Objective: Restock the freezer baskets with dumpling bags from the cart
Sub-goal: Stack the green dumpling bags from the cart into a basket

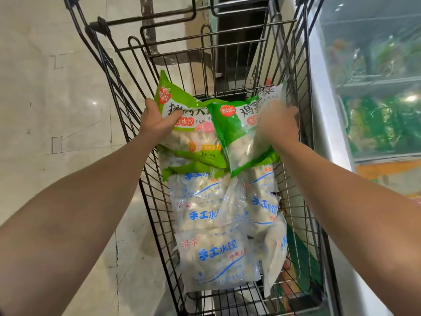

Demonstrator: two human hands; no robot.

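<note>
Both hands in the cart (127, 106). My left hand (157, 119) grips one green dumpling bag (189, 133); my right hand (279, 124), blurred, clutches a second green bag (237, 133). Clear blue-lettered bags (216, 254) lie beneath. Freezer (328, 124) just right.

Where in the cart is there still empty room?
Bare wire shows at the cart's near end, below the clear blue-lettered bags, and along its right wall. The middle and far end are crowded: bags pile there, topped by two green bags.
</note>
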